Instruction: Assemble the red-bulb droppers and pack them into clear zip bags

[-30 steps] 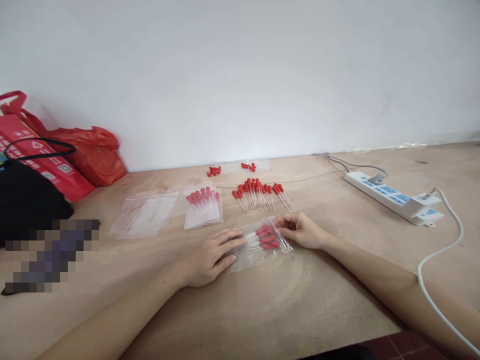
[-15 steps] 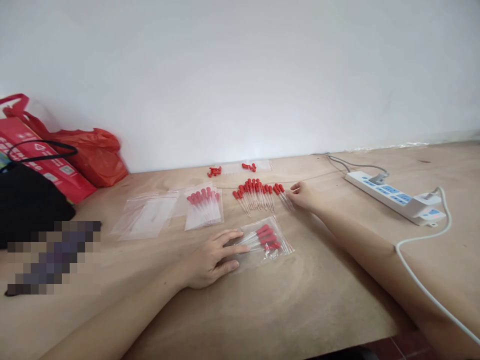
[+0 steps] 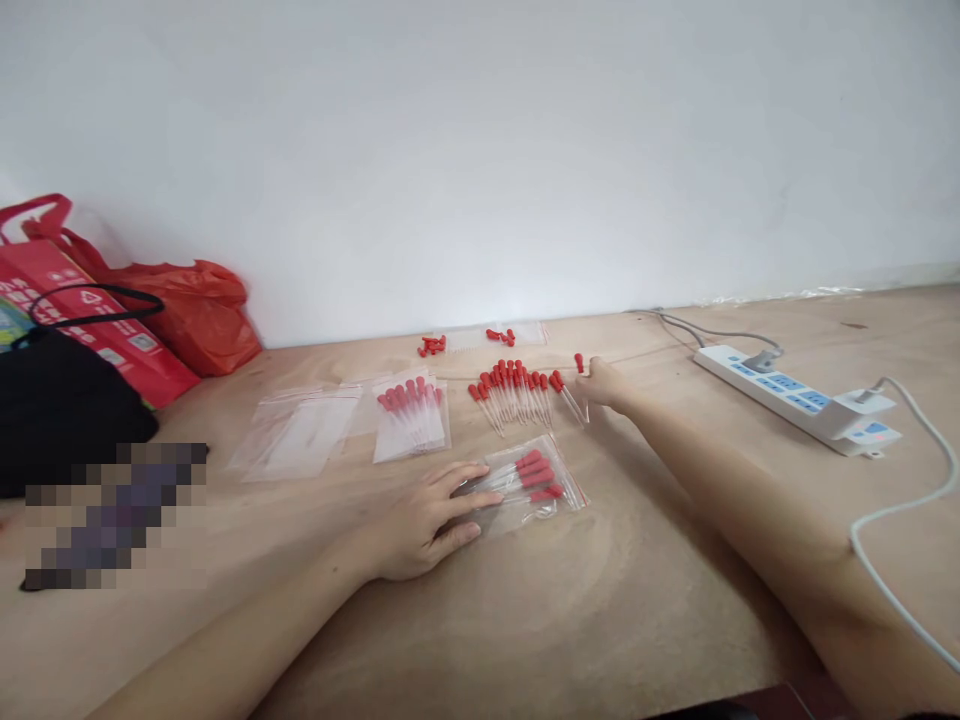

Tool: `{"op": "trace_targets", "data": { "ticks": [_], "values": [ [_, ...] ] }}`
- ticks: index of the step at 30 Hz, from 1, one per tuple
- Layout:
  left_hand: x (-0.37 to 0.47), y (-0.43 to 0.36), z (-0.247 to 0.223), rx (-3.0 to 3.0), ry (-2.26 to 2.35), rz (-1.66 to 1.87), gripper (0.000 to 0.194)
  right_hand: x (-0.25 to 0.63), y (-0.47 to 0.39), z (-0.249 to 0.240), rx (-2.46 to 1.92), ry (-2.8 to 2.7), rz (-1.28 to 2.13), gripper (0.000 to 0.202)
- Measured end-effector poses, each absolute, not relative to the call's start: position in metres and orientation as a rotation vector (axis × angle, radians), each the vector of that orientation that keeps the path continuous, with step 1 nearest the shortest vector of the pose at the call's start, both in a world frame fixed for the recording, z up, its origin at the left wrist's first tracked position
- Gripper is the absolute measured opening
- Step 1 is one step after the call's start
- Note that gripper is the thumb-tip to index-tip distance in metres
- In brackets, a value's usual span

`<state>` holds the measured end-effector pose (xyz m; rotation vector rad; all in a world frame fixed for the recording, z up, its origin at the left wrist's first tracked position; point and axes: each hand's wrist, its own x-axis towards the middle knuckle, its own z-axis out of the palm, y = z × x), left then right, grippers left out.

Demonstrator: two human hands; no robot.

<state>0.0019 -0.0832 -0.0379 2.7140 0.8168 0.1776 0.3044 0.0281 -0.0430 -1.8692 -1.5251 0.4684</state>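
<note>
My right hand pinches a dropper, whose red rubber bulb sticks up above the fingers and whose clear tube points down. Just left of it lie two loose droppers, then a fanned row of several more red-bulbed droppers. My left hand lies with its fingers spread on the near end of a clear zip bag. Inside that bag are several droppers, bulbs towards the zip end on the right. Behind the left hand rests a filled bag of droppers.
Flat zip bags lie at the left. Loose red bulbs and a small bag sit near the wall. A power strip with cables is on the right. Red bags and a black bag stand far left.
My right hand has lifted a dropper from the right end of the row, leaving two there. My left hand stays on the bag. The view has shifted slightly.
</note>
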Motion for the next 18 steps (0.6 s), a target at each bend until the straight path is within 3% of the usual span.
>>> {"op": "trace_targets", "data": {
  "ticks": [6,18],
  "values": [
    [0.000,-0.081,-0.042,2.691,0.790,0.246,0.039,0.311,-0.025,-0.049,-1.360,-1.212,0.890,0.071],
    [0.000,-0.081,-0.040,2.706,0.792,0.236,0.038,0.269,-0.072,-0.065,-1.110,-1.084,1.108,0.057]
  ]
}}
